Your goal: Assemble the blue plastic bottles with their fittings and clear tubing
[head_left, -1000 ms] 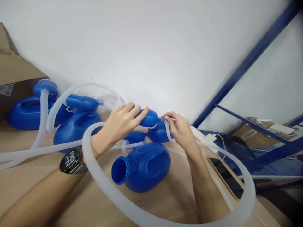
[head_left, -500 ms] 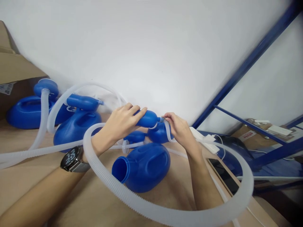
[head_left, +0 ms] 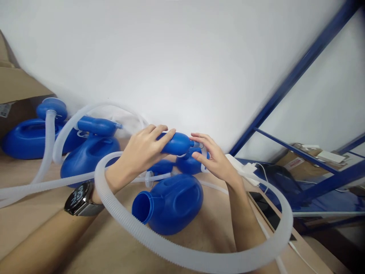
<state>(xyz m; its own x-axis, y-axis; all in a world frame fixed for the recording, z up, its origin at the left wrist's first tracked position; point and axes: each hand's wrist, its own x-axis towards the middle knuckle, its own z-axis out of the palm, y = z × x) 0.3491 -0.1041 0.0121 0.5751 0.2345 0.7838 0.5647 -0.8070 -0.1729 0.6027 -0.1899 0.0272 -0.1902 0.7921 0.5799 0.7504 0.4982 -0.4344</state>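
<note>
1. A white wall (head_left: 176, 57) fills the background behind the fingers, with a blue metal frame (head_left: 288, 82) slanting up to their right and a tan desk (head_left: 34, 224) beneath everything.
2. A white corrugated hose (head_left: 159, 247) loops wide around both forearms, passing below the fingers and rising on either side, so it seems to trail from the piece being worked on.
3. A blue jug (head_left: 173, 203) lies on its side just below the fingers, its open mouth turned left; similar blue jugs (head_left: 88, 154) sit well to their left.
4. The left hand (head_left: 144, 148) has its fingers wrapped and clamped over a blue bulb (head_left: 176, 144), holding it level above the desk, likely to steady it.
5. The right hand (head_left: 213, 158) rests its fingers, slightly spread, against the bulb's nozzle (head_left: 197, 144) and a thin clear tube (head_left: 203, 161) there; whether they pinch it cannot be told.
6. A phone (head_left: 265, 211) lies on the desk, down and right of the fingers.
</note>
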